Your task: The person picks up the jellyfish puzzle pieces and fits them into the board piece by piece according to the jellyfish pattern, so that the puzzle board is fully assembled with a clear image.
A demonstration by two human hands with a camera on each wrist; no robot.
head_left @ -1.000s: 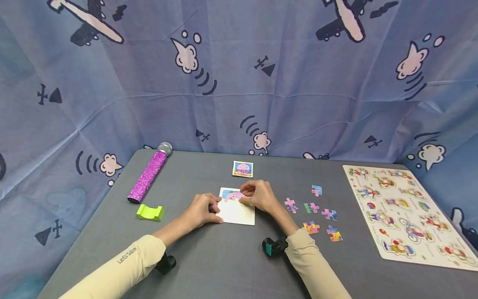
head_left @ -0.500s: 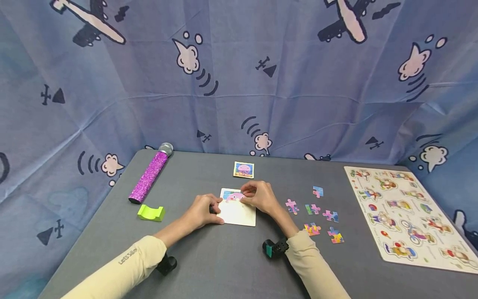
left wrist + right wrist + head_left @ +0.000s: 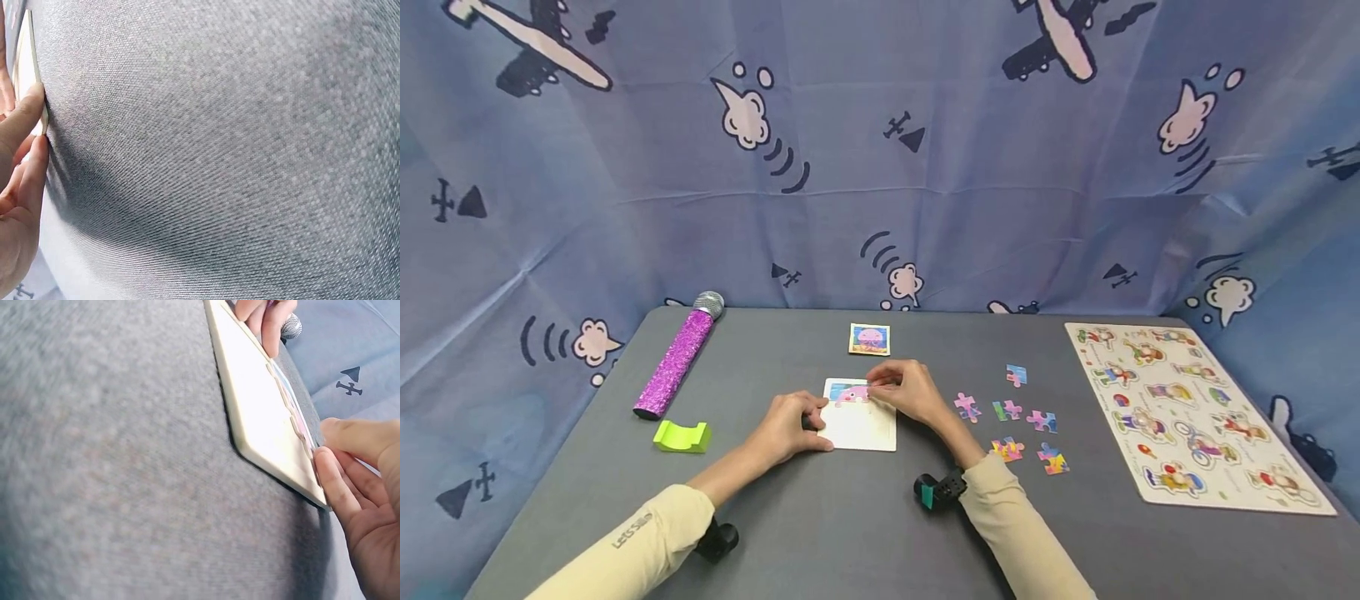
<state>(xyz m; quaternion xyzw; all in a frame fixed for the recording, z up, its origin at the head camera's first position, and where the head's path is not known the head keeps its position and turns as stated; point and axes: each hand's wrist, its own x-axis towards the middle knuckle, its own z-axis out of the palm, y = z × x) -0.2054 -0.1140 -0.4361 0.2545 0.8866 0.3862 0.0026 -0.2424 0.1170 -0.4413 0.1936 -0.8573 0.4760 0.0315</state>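
A small white puzzle board (image 3: 859,427) lies on the grey table in the head view, with joined blue and pink puzzle pieces (image 3: 850,393) along its far edge. My left hand (image 3: 792,425) holds the board's left side between thumb and fingers; the left wrist view has its thumb on the board's edge (image 3: 26,65). At the far right corner, my right hand (image 3: 912,392) pinches at the end of the row of pieces, thumb and forefinger close together. The right wrist view has those fingertips (image 3: 326,450) right at the board's rim, largely covering the piece there.
Several loose puzzle pieces (image 3: 1009,408) lie right of the right forearm. A jellyfish picture card (image 3: 870,339) sits beyond the board. Left are a glittery purple microphone (image 3: 677,362) and a lime-green block (image 3: 682,437). A large picture board (image 3: 1187,417) lies far right.
The head view has swung slightly, so everything appears further left. Both hands stay at the board, with the right fingers shifting only slightly at its far right corner.
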